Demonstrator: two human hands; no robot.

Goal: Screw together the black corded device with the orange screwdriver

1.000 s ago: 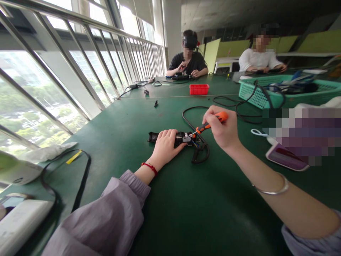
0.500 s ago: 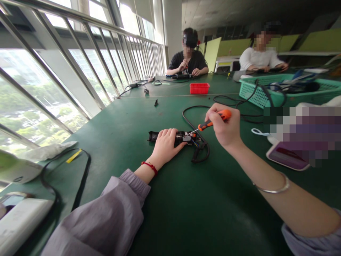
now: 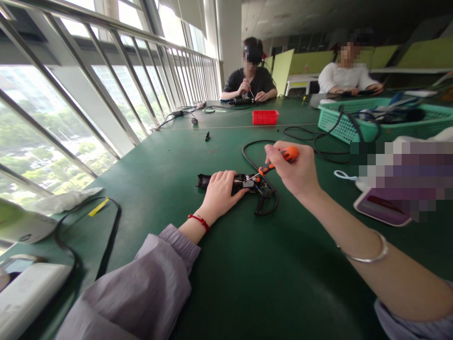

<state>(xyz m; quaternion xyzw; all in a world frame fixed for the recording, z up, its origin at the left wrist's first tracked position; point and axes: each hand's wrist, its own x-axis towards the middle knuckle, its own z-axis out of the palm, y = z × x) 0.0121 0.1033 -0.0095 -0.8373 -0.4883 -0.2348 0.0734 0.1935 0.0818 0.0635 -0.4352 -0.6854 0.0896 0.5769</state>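
Note:
A black, tube-shaped electrical device (image 3: 203,181) lies on the green table, its right end open with wires and small parts showing. My left hand (image 3: 221,191) is wrapped over its middle and holds it against the tabletop. In my right hand (image 3: 299,172) is a screwdriver (image 3: 272,165) with an orange and dark grey handle. The shaft slants down to the left, and its tip is at the device's exposed inside, close to my left thumb. Whether the tip sits in a screw is too small to tell. A black cord (image 3: 278,200) loops from the device's right end.
A red tray (image 3: 265,117) and a small black part (image 3: 207,136) lie farther back. A green basket (image 3: 336,123) with cables stands at right, near a purple-screened device (image 3: 384,205). A black strap (image 3: 111,241) and white box (image 3: 35,293) are at left. Two people sit across.
My right hand has shifted slightly left and down with the screwdriver, whose handle has moved closer to the device. My left hand and the device have stayed in place.

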